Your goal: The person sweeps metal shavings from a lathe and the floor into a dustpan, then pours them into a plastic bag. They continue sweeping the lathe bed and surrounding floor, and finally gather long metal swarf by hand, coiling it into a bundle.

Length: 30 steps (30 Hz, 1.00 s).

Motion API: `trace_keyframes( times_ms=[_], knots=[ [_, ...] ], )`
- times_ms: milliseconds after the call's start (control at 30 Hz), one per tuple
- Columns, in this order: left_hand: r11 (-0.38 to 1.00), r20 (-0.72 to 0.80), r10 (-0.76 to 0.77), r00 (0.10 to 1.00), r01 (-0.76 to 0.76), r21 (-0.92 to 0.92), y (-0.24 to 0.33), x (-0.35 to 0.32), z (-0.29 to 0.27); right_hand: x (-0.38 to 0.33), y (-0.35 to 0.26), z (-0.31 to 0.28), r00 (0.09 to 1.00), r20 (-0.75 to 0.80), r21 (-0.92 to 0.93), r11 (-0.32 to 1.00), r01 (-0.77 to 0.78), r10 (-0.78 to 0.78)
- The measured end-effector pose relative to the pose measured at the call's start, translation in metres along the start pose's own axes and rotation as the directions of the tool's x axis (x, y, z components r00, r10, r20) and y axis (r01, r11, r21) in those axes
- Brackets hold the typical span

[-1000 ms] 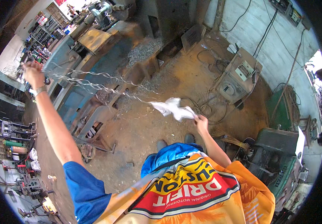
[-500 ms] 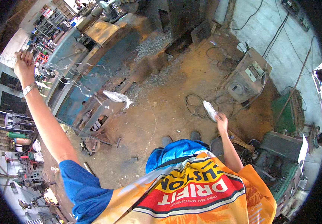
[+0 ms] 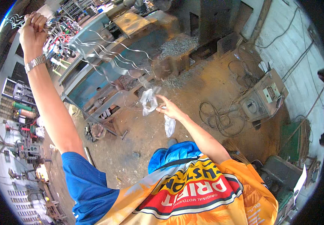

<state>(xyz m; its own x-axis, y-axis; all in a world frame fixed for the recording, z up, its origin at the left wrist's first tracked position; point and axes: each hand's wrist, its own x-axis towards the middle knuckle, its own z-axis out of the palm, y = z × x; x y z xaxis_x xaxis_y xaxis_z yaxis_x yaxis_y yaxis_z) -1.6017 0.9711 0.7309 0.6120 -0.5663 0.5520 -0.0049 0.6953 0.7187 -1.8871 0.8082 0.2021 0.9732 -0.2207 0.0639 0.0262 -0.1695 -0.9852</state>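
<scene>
My left hand (image 3: 33,29) is raised high at the upper left, with a metal watch on the wrist. It grips the ends of several long, wavy metal strips (image 3: 105,50) that trail down to the right. My right hand (image 3: 170,109) is stretched out in front of me at the middle of the view. A crumpled clear plastic bag (image 3: 149,102) hangs from its fingers, and another piece of the plastic (image 3: 169,125) dangles below the wrist. The lower ends of the strips reach close to the bag.
A blue and rusty machine (image 3: 132,41) stands ahead with metal shavings (image 3: 177,47) heaped on it and on the dirt floor. A grey welding box (image 3: 265,97) with coiled cables (image 3: 218,120) is at the right. Shelves and small machines (image 3: 23,142) line the left.
My left hand rose higher and drew the strips up. My right hand swung from the right back toward the middle, and the plastic bag now hangs from it near the strips' lower ends.
</scene>
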Motion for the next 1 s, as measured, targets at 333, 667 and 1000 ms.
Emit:
trace_keyframes(
  times_ms=[333, 667, 1000],
  knots=[
    [0.914, -0.288, 0.249, 0.925, -0.125, 0.387, 0.013, -0.024, -0.01, 0.007, 0.015, 0.035, 0.981, -0.191, -0.267, 0.963, -0.026, -0.026],
    [0.778, -0.449, 0.355, 0.82, 0.006, 0.628, -0.028, -0.025, -0.084, -0.105, -0.006, 0.019, 0.985, -0.06, -0.338, 0.925, -0.171, 0.161],
    [0.798, -0.554, 0.258, 0.791, 0.149, 0.584, -0.074, -0.022, -0.169, -0.177, 0.005, -0.029, 0.986, -0.14, -0.308, 0.942, -0.133, 0.094]
  ],
)
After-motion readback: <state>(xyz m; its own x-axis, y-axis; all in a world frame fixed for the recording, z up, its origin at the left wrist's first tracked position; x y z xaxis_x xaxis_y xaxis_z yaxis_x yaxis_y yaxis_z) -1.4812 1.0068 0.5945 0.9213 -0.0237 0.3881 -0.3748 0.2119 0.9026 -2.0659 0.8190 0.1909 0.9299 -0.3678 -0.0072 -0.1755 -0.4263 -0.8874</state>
